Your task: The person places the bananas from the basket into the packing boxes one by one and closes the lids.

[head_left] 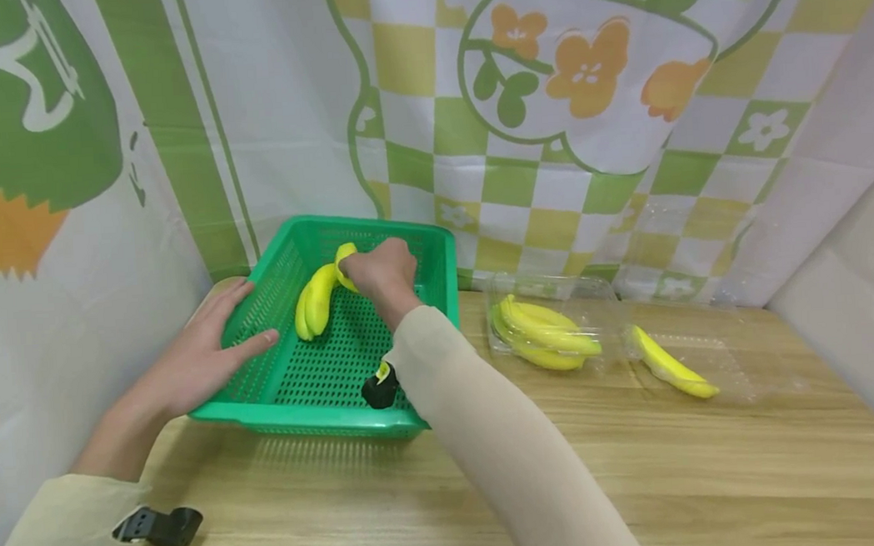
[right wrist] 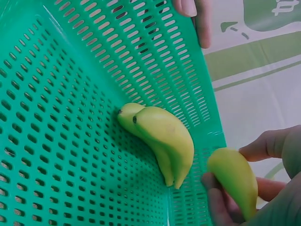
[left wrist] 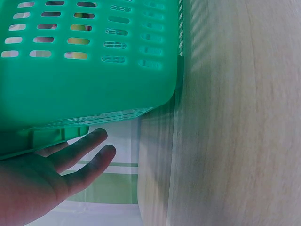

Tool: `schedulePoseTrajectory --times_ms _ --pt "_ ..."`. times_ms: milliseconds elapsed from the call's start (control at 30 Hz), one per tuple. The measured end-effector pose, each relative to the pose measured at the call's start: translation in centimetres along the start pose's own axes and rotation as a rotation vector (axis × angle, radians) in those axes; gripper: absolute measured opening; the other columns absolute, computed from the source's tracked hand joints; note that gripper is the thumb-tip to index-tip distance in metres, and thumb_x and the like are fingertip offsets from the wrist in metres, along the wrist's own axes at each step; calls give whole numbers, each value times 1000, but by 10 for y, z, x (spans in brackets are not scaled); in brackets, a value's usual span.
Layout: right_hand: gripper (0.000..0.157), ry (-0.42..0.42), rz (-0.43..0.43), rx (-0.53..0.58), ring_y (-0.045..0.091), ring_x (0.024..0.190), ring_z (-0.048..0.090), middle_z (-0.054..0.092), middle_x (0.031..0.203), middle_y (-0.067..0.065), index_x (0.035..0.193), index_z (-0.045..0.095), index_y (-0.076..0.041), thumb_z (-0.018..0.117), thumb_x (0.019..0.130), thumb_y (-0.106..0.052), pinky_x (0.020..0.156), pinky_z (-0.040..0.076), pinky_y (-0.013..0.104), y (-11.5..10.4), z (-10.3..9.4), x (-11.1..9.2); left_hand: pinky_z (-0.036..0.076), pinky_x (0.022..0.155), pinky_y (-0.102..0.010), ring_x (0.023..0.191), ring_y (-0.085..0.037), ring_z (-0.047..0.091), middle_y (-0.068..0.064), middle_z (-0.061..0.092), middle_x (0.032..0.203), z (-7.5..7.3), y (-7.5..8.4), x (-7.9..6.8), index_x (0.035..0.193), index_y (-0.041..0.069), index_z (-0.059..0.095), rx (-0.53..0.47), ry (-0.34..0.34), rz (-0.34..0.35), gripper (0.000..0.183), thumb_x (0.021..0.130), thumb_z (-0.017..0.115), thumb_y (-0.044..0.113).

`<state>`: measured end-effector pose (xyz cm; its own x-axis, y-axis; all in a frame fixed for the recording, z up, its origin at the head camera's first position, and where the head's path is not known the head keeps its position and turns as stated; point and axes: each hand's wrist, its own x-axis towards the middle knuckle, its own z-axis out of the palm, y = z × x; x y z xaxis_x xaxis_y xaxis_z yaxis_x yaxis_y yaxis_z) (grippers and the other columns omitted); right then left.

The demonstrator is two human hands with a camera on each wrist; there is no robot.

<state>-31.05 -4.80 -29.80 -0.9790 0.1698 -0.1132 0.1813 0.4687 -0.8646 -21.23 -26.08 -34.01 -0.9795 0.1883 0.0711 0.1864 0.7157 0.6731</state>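
A green plastic basket (head_left: 303,416) with slotted walls stands on the wooden table. My left hand (head_left: 205,354) holds its left rim, thumb over the inner side and the other fingers outside; in the left wrist view those fingers (left wrist: 89,162) extend below the rim. Inside the basket, my right hand (head_left: 386,274) grips a yellow banana (right wrist: 233,176) between thumb and fingers, near the far wall. Two bananas (right wrist: 164,136) lie together on the basket floor against the left side, close to the held one.
To the basket's right, a clear plastic box (head_left: 502,348) contains several bananas (head_left: 542,333). Further right, a single banana (head_left: 671,365) lies on the clear lid part. A patterned curtain (head_left: 413,132) hangs behind the table (head_left: 569,474), and white fabric borders both sides.
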Motion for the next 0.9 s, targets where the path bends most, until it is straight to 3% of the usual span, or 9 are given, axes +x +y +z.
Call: schedulePoseTrajectory --times_ms 133,200,300,367,900 --pt "17 18 -35 37 15 73 51 64 79 -2 74 73 -13 77 90 -18 60 45 27 -2 -3 0 16 117 -85 162 -56 2 -24 -4 179 0 0 -1 171 6 4 2 0 1 91 109 56 46" --pt "9 27 -54 61 14 84 57 74 95 -3 89 83 -13 78 91 -20 65 49 27 -2 -3 0 16 117 -86 162 -56 2 -24 -4 178 0 1 -1 171 6 3 4 -1 -1 91 109 56 47" --pt "22 26 -71 104 15 99 63 78 119 -2 113 84 -16 78 93 -22 73 54 29 -3 -4 -1 16 117 -86 162 -56 2 -24 -4 178 0 1 -2 172 6 3 1 0 1 91 109 56 47" --pt "27 19 -78 125 15 101 65 77 124 -1 120 82 -16 78 94 -22 75 55 29 -3 -5 -1 16 116 -86 162 -57 2 -24 -4 178 0 0 -2 171 6 3 0 1 3 91 109 56 47" --pt "26 18 -157 187 15 97 68 78 121 -2 121 82 -20 78 95 -20 75 56 28 -6 -18 -2 17 116 -86 162 -57 3 -25 -3 178 1 -2 0 171 5 5 12 10 12 91 109 56 47"
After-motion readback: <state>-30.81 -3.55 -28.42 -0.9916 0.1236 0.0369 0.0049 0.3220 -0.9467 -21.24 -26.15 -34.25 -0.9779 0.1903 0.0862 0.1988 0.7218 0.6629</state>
